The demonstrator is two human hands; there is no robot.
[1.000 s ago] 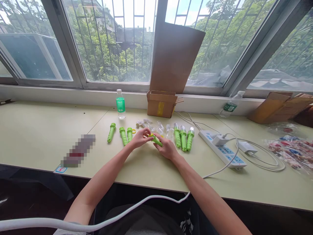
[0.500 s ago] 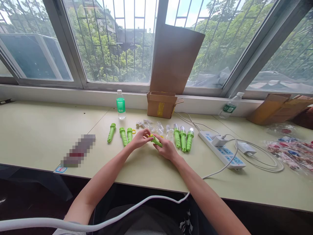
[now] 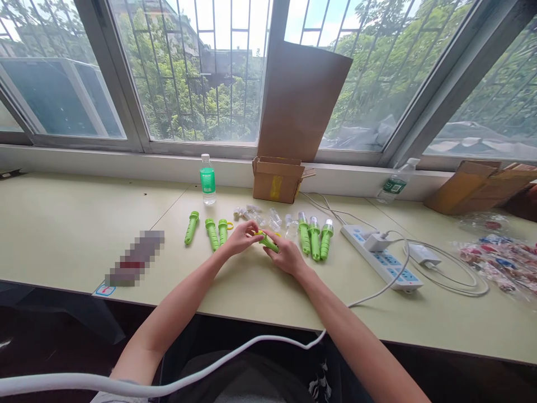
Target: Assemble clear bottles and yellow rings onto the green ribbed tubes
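Between my hands, low over the table, is a green ribbed flashlight-like handle with a yellow ring at its upper left end. My right hand is closed around the handle. The fingertips of my left hand pinch at the yellow ring and partly cover it. Three similar green handles stand or lie left of my hands, one apart and one with a yellow ring. To the right lie three more with clear, silvery tops, among them one. Small clear plastic caps lie just behind my hands.
A green-labelled water bottle and a small cardboard box stand at the back. On the right are a white power strip with cables, and bagged items. A white cable crosses in front of my body.
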